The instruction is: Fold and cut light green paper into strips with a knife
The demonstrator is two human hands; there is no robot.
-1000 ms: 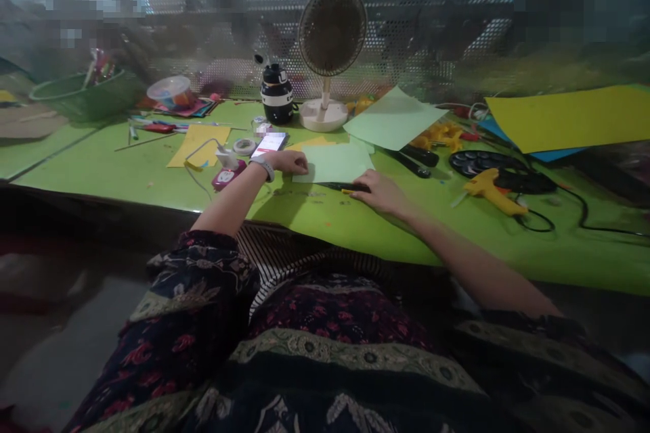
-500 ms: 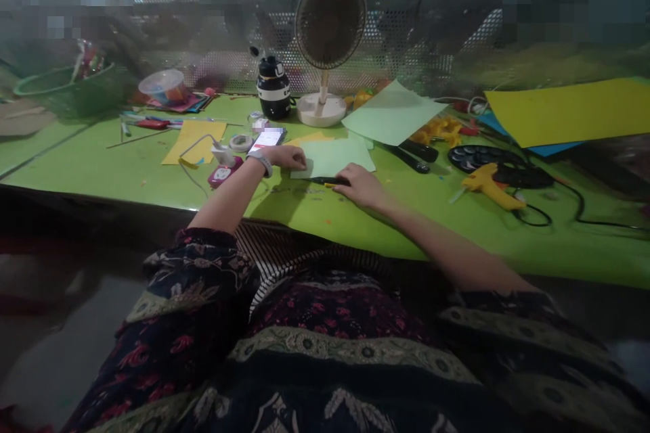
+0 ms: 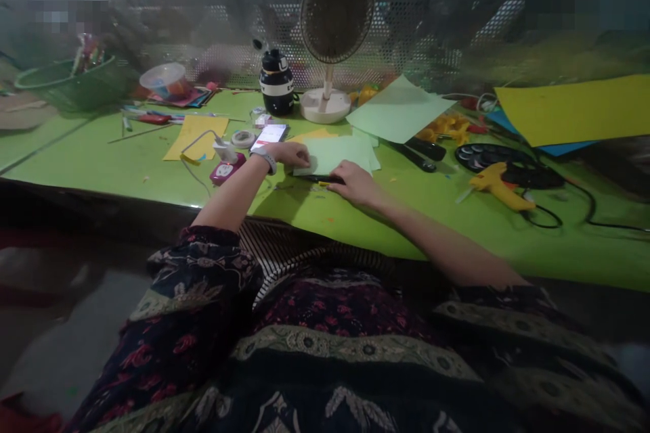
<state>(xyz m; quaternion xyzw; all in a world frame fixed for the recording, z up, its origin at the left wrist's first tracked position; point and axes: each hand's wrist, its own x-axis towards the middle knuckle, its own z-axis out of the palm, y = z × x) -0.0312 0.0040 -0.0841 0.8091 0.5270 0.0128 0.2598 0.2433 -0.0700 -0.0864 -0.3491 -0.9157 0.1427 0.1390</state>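
A light green sheet of paper (image 3: 335, 152) lies on the green table in front of me. My left hand (image 3: 292, 155), with a pale band on its wrist, has its fingers curled together on the paper's left edge. My right hand (image 3: 355, 184) is at the near right edge, its fingers closed around a slim black and yellow tool (image 3: 323, 183). The tool lies along the paper's near edge; my fingers hide part of it, so I cannot make out its exact kind.
Behind the paper stand a fan (image 3: 326, 105) and a black bottle (image 3: 277, 84). A phone (image 3: 271, 136), tape roll (image 3: 244, 139) and pink power adapter (image 3: 227, 169) are left. A yellow glue gun (image 3: 500, 188), black palette (image 3: 490, 155) and yellow sheet (image 3: 579, 111) lie right.
The view has shifted slightly. The tool's dark part now lies closer against the paper's near edge. Both hands keep almost the same places.
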